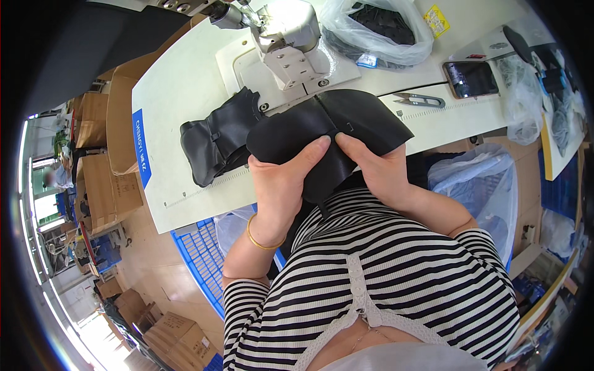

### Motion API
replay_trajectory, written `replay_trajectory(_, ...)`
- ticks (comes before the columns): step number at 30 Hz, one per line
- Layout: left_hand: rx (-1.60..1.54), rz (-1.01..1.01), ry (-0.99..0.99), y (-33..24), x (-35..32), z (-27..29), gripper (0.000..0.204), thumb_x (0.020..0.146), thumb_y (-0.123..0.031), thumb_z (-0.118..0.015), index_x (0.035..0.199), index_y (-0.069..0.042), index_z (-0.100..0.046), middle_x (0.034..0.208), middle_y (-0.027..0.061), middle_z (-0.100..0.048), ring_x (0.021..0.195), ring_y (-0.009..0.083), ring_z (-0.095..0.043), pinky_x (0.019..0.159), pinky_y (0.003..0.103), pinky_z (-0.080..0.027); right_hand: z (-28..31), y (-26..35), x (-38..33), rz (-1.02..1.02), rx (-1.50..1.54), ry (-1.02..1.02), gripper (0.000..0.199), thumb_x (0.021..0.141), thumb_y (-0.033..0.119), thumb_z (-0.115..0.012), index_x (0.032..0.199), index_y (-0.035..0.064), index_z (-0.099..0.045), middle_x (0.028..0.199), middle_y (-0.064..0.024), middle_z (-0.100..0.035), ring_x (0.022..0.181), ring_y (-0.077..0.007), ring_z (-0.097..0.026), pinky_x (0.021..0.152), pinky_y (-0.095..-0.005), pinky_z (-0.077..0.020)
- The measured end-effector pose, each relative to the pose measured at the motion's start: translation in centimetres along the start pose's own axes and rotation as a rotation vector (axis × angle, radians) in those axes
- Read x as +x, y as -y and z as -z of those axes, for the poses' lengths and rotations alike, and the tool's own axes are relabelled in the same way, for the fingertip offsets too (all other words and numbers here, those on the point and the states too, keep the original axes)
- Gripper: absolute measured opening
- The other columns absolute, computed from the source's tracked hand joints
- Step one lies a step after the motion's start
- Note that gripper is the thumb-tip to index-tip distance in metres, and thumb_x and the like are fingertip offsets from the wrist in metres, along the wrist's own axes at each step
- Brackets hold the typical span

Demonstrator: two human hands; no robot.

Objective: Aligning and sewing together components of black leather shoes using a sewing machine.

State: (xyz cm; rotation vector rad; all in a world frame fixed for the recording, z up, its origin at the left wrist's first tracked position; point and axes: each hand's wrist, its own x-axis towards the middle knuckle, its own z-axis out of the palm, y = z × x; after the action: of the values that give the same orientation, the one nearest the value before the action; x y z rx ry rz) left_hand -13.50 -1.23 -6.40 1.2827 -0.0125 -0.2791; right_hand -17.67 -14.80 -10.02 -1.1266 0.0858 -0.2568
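Both hands grip one black fabric piece point(346, 120) at the near edge of the white sewing table point(179, 86). My left hand point(281, 182) pinches its lower left part, thumb on top, a gold bangle on the wrist. My right hand point(377, 170) holds the fabric beside it, the two thumbs nearly touching. The fabric's far end lies by the sewing machine point(288, 34). A second bundle of black fabric point(216, 139) rests on the table to the left.
Thread snips point(421, 100) and a phone point(471, 78) lie at the right of the table. A clear bag of black pieces point(377, 28) sits at the back. A blue crate point(201, 256) and cardboard boxes point(108, 191) stand on the floor left; plastic bags point(479, 179) right.
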Motion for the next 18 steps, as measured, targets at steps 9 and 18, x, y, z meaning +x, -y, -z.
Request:
replay_trajectory(9,0.038,-0.017,-0.014,0.1,0.5,-0.1,0.023,0.074,0.006,-0.073,0.095,0.002,-0.065,0.089,0.0064,-0.068,0.076,0.0121,-0.063,0.071,0.026,-0.053,0.1,0.0,0.3,-0.016,0.018,0.011,0.02,0.088,-0.002,-0.058,0.108,-0.0013,-0.061,0.098,-0.0033,-0.063,0.087,-0.0086,-0.059,0.076,-0.0232,-0.0496)
replay_trajectory(18,0.012,-0.037,-0.016,-4.5,1.7,0.0,0.021,0.073,0.009,-0.071,0.092,0.002,-0.066,0.086,0.0073,-0.068,0.075,0.013,-0.064,0.069,0.026,-0.054,0.1,4.1,3.4,-0.093,0.013,-0.108,0.013,0.089,0.01,-0.062,0.1,0.0028,-0.062,0.084,-0.0007,-0.062,0.067,-0.0046,-0.057,0.049,-0.0184,-0.0462)
